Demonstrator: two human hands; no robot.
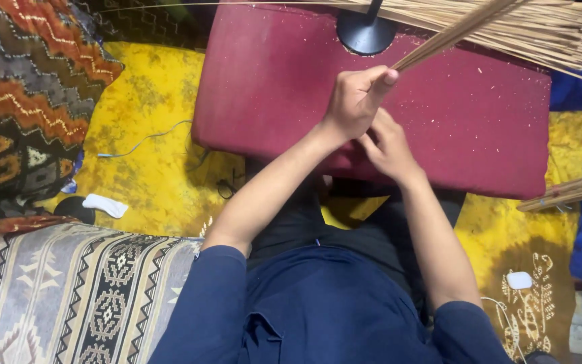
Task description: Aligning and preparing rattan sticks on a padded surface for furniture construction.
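Overhead, the left hand (357, 101) gripped a bundle of sticks (453, 34) slanting up-right over the red board (271, 87); the right hand (389, 145), just below, fingers curled, its grasp hidden.

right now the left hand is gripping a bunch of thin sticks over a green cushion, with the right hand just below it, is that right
Not quite: the cushion is dark red, not green. The head view shows the left hand gripping the bunch of thin sticks above that red surface, with the right hand just below it, close against the left hand.
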